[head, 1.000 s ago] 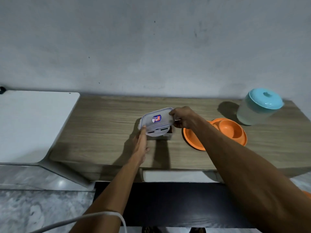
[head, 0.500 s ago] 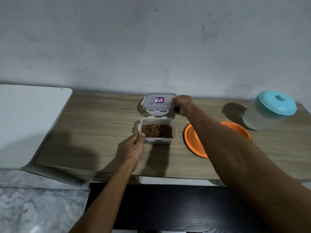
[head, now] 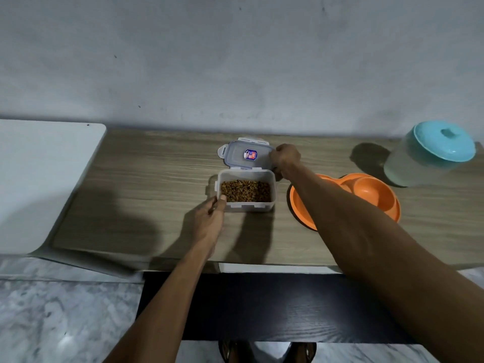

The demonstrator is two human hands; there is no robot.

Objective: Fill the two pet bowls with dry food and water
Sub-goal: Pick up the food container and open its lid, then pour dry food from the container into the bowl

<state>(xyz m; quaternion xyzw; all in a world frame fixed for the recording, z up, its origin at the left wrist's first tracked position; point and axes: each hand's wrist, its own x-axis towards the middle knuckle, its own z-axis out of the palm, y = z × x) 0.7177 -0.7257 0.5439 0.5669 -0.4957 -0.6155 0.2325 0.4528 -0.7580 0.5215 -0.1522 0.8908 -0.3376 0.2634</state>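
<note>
Your open food container (head: 246, 206) sits mid-table (head: 157, 179), mouth up, its long side running left to right, with brown dry food (head: 246, 191) inside. Your left hand (head: 209, 218) pinches its near left corner. Its one lid (head: 245, 155) lies just behind it, sticker up, with your right hand (head: 285, 158) curled around the lid's right edge. Just right of the container is one orange double bowl (head: 366, 189) with two wells. Your right forearm crosses the left well and hides part of it. One teal-lidded jug (head: 429, 155) stands at the far right, and one white panel (head: 39, 179) is at the left.
</note>
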